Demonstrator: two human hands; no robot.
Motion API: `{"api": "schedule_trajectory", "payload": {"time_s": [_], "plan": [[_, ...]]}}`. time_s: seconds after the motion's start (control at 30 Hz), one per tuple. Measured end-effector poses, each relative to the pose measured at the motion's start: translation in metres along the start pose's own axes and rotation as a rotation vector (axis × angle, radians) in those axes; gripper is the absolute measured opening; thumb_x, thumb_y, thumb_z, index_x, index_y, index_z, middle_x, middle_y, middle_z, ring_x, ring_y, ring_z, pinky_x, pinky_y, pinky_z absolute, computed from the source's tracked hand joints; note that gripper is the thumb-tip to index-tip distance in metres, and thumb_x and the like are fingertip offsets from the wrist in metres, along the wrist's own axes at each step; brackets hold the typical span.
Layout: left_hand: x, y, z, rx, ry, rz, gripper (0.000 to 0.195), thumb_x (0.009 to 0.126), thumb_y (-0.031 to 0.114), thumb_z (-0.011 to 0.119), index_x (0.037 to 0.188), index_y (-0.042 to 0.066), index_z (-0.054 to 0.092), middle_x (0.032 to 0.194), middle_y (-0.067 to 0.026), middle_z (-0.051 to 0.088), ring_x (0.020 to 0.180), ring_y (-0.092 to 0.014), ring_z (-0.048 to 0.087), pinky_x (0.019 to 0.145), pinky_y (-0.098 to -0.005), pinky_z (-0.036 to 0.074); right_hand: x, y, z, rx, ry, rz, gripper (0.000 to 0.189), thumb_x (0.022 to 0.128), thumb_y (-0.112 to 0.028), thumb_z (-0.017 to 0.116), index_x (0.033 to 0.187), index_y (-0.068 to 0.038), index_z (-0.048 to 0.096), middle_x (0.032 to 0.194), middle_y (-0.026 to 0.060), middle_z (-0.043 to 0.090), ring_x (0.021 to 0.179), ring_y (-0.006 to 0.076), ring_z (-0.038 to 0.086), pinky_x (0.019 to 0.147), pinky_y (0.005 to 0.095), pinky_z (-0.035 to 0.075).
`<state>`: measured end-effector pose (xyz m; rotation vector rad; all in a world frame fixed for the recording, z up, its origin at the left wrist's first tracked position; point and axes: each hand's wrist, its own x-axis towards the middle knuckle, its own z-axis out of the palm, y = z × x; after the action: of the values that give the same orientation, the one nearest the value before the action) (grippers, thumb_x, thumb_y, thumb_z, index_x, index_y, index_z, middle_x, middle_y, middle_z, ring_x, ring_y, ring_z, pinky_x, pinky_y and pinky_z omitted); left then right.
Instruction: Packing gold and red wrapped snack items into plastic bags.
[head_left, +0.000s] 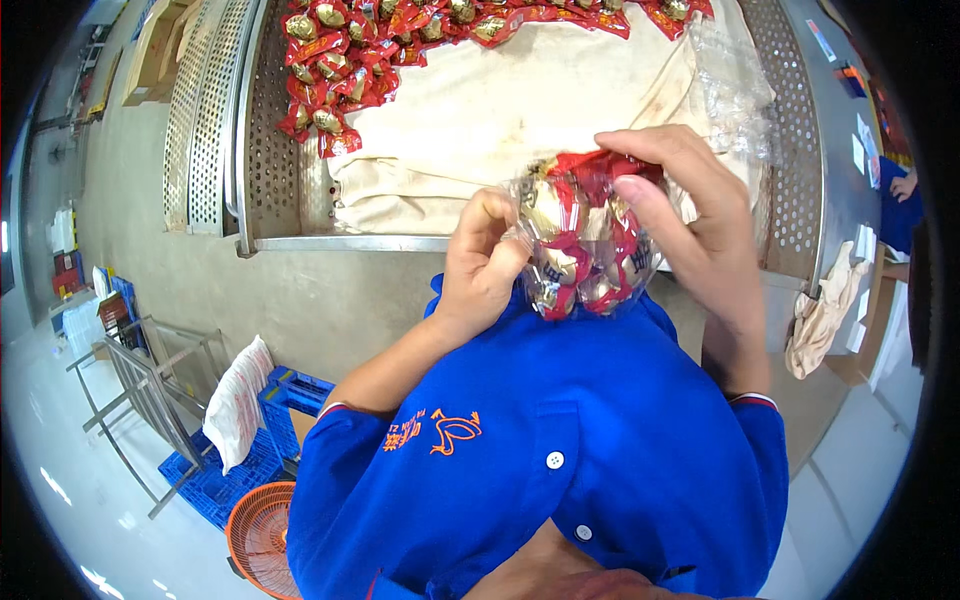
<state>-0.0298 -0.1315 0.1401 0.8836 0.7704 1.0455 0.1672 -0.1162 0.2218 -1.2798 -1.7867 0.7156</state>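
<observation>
A clear plastic bag (592, 247) holds several gold-and-red wrapped pieces in front of my chest. My left hand (487, 255) pinches the bag's left edge between thumb and fingers. At the bag's upper right, my right hand (690, 202) has thumb and fingers spread around a red wrapper end; whether it grips the wrapper is unclear. Beyond both hands, a cream cloth (517, 105) lines a metal tray. Loose gold-and-red packets (337, 67) are heaped along its far and left sides.
Perforated metal walls (274, 112) flank the tray, with a steel front rim (352, 244). Crumpled clear plastic (735, 90) lies at the right. A cloth (825, 315) hangs at the right corner. An orange fan (262, 536) and blue pallet (225, 472) are lower left. Another person's hand (904, 186) shows far right.
</observation>
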Motion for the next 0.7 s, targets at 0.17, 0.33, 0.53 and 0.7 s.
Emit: {"api": "schedule_trajectory", "payload": {"time_s": [0.17,0.33,0.53,0.7], "plan": [[0.002,0.002,-0.012,0.044,-0.076,-0.127,0.019,0.083,0.003,0.053,0.099,0.005,0.043,0.101,-0.0059,0.052,0.095,-0.012,0.052,0.083,-0.0295,0.044,0.000,-0.001,0.014,-0.033,0.033,0.009,0.017,0.079,-0.001,0.059,0.095,-0.002,0.064,0.086,0.0081,0.063,0.079,0.0231,0.057,0.072,0.0306,0.045],[0.028,0.026,-0.017,0.265,-0.131,0.350,0.041,0.076,0.006,0.058,0.116,0.001,0.049,0.119,-0.0172,0.052,0.119,-0.026,0.045,0.100,-0.0389,0.035,0.002,0.005,0.015,0.004,0.034,0.106,0.014,0.078,-0.002,0.061,0.091,-0.002,0.065,0.080,0.0077,0.063,0.074,0.0213,0.058,0.067,0.0302,0.045],[0.056,0.045,-0.005,0.701,-0.380,0.403,0.026,0.081,0.011,0.062,0.105,0.002,0.063,0.106,-0.0130,0.060,0.105,-0.023,0.056,0.090,-0.0353,0.044,0.006,0.004,0.008,-0.059,-0.043,0.118,0.007,0.078,-0.003,0.062,0.084,-0.001,0.063,0.076,0.0092,0.062,0.072,0.0240,0.058,0.066,0.0320,0.045],[0.056,0.052,-0.001,0.782,-0.411,0.352,0.016,0.079,0.009,0.066,0.093,0.002,0.067,0.095,-0.0112,0.064,0.093,-0.021,0.060,0.083,-0.0303,0.047,0.006,0.001,-0.001,-0.122,-0.152,0.086,0.007,0.077,-0.007,0.063,0.082,-0.001,0.062,0.073,0.0099,0.058,0.071,0.0263,0.055,0.065,0.0338,0.044]]}}
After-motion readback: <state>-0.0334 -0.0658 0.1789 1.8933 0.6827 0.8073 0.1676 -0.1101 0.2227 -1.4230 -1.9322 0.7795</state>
